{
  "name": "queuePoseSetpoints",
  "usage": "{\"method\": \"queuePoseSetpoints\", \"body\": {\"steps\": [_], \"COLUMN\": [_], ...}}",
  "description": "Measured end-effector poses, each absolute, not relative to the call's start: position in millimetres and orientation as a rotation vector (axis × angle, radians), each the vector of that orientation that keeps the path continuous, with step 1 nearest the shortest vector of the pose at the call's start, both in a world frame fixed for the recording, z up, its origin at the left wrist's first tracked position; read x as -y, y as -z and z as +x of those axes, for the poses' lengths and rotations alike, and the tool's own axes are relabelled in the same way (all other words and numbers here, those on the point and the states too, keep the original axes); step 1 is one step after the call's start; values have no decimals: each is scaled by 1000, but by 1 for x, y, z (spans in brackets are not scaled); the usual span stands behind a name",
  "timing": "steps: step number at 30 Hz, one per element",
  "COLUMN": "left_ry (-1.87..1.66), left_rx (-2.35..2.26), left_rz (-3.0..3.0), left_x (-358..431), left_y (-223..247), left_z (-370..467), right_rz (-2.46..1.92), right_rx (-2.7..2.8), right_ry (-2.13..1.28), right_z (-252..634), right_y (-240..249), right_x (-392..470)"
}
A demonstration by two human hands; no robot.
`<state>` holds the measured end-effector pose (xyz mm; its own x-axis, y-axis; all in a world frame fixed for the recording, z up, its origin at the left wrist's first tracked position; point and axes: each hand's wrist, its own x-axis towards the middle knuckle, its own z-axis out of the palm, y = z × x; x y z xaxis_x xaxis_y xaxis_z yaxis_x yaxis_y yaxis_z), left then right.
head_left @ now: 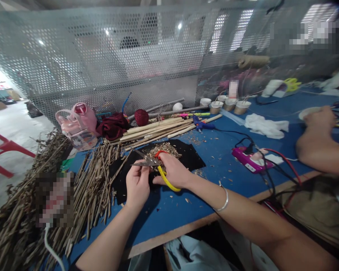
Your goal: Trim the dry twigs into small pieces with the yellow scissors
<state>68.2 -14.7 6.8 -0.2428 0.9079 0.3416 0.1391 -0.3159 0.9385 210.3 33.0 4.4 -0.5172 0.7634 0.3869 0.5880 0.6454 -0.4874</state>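
Scissors (pixel 153 162) held by right hand (pixel 173 170), frame centre, could slip, cutting nearby left hand (pixel 137 185), whose grip I cannot tell.

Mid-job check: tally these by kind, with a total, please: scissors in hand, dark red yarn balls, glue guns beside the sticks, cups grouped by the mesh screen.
Scissors: 1
Dark red yarn ball: 1
Blue glue gun: 1
Cups: 5
Total: 8

The person has two hands (pixel 138 184) (pixel 173 171) and one pair of scissors (pixel 150 163). Five cups (pixel 242 108) and one maroon yarn ball (pixel 141 117) show.
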Motion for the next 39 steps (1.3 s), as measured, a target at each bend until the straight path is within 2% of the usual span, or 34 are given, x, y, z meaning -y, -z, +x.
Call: {"method": "queuePoseSetpoints", "body": {"steps": [23,32,39], "left_ry": [-1665,-1685,-1663], "left_rx": [-1444,-1411,-1501], "left_rz": [1537,1530,1732], "left_x": [18,15,15], "left_y": [-15,-9,-9], "left_z": [66,65,62], "right_rz": [-1171,-1128,-1066], "right_rx": [2314,2407,2374], "right_ry": [-473,-297,-461], "right_z": [215,218,217], "right_y": [-3,-13,-9], "right_x": [-34,-34,-33]}}
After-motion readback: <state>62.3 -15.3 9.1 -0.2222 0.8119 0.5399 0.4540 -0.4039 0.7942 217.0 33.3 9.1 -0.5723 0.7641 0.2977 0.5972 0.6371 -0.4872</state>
